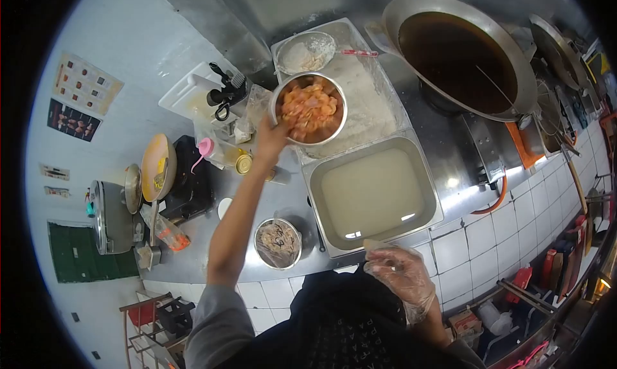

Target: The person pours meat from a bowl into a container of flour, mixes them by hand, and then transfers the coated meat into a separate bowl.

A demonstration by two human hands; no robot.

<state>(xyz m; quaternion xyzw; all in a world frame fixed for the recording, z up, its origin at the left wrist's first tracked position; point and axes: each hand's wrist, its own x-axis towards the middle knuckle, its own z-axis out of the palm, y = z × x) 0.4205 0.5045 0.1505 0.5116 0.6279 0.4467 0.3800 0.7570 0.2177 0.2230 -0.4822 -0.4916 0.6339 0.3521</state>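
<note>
My bare left hand (273, 139) grips the near left rim of a metal bowl (342, 112) filled with orange-coated raw meat pieces (310, 108). The bowl is held tilted over the near left part of a tray of white flour (363, 92). In a clear plastic glove, my right hand (402, 276) is by the near edge of a metal pan (429, 195) of cloudy liquid. Its fingers are loosely curved, with nothing visible in them. A wire strainer (308, 51) with flour in it rests at the tray's far left corner.
A wok of dark oil (456, 60) stands at the right. A metal container lined with plastic (277, 243) sits left of the pan. Along the left are a pink-capped bottle (205, 149), a yellow-lidded jar (244, 164), utensils (226, 89) and a frying pan (156, 170).
</note>
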